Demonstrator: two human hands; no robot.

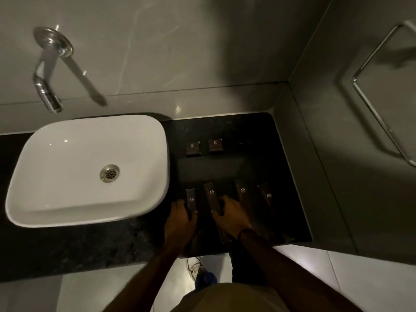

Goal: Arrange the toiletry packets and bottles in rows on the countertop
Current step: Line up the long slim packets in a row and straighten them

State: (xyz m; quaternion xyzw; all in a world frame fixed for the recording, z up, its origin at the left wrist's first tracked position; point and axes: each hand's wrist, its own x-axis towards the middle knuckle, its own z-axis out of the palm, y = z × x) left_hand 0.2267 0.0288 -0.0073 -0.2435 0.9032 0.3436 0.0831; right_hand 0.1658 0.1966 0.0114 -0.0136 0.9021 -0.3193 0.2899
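Observation:
Several long dark packets lie side by side in a front row on the black countertop (258, 131). My left hand (181, 218) grips the leftmost long packet (191, 200) at its near end. My right hand (231, 213) holds the second long packet (212, 198), which tilts slightly left. Two more long packets (242, 192) (267, 197) lie to the right, untouched. Behind them, two small square dark packets (193, 147) (215, 145) sit side by side in a back row. No bottles are recognisable in the dim light.
A white vessel sink (87, 170) stands directly left of the packets. A chrome wall faucet (47, 91) hangs above it. A grey side wall with a chrome towel ring (378, 97) bounds the counter on the right. My shoe (195, 269) shows on the pale floor below.

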